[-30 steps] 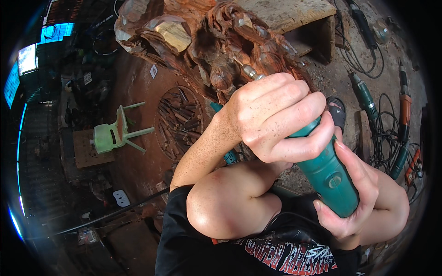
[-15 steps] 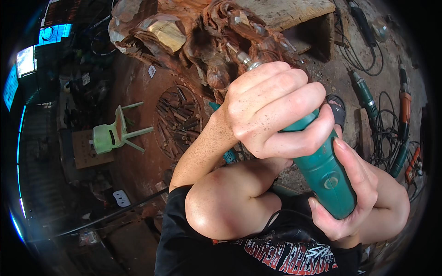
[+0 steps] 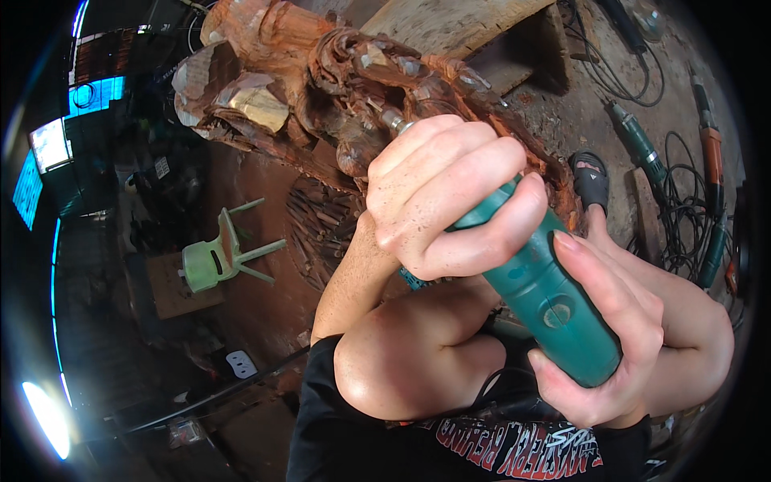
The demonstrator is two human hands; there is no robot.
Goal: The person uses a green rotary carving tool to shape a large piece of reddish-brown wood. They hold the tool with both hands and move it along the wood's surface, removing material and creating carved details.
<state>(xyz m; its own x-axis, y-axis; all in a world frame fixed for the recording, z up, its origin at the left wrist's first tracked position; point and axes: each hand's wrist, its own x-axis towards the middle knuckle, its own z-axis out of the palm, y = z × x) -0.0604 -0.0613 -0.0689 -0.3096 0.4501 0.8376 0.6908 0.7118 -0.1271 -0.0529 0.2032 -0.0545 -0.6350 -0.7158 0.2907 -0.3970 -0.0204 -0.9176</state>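
A green electric die grinder [image 3: 554, 309] lies slantwise across my view, its metal collet [image 3: 395, 120] pointing up and left. My left hand [image 3: 454, 197] wraps round its front part, fingers closed. My right hand [image 3: 614, 329] grips the rear end, with the thumb and fingers on either side of the body. The collet reaches to a reddish-brown carved wood piece [image 3: 273, 48] with deep folds and a few pale cut faces. Whether the bit touches the wood I cannot make out. Wood dust speckles my left hand and forearm.
Left of my knees stands a small light-green plastic chair [image 3: 205, 265]. Near it lies a heap of carving tools [image 3: 321, 225]. On the right are another green grinder [image 3: 638, 140], an orange-and-black power tool [image 3: 711, 153] and tangled black cables [image 3: 683, 225]. A plank [image 3: 458, 24] rests behind the carving.
Both hands and the grinder's front end have shifted a little left and down in the picture. The carving sits further left, and the whole view has tilted slightly. Both grips stay the same.
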